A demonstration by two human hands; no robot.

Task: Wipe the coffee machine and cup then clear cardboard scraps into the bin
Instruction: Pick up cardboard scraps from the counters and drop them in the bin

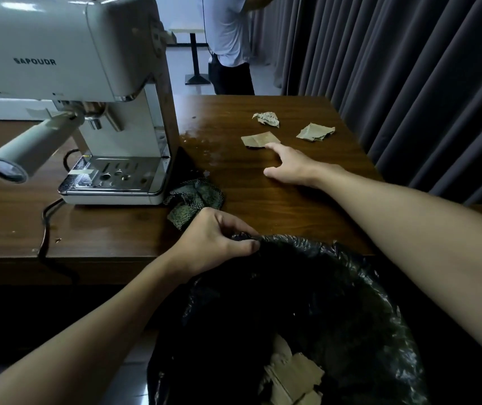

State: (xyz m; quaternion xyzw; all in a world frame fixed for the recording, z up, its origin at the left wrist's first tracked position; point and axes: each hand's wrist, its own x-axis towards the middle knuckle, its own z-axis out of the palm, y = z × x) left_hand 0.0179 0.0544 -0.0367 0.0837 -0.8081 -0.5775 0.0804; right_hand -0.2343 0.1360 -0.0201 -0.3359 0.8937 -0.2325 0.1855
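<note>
Sweeping that scrap (259, 140) with your spread right hand (288, 168) could miss the bin (351, 287); left hand (216, 241), pinching its liner at 9 o'clock, may slip.

- Coffee machine (67, 54): pale cream body, silver drip tray.
- Table (263, 182): dark brown wood grain.
- Cardboard scraps (258, 140): dull tan.
- Cloth (194, 200): dark green, fine woven check.
- Bin liner (307, 287): glossy black.
- Curtain (409, 68): grey, vertical folds.
</note>
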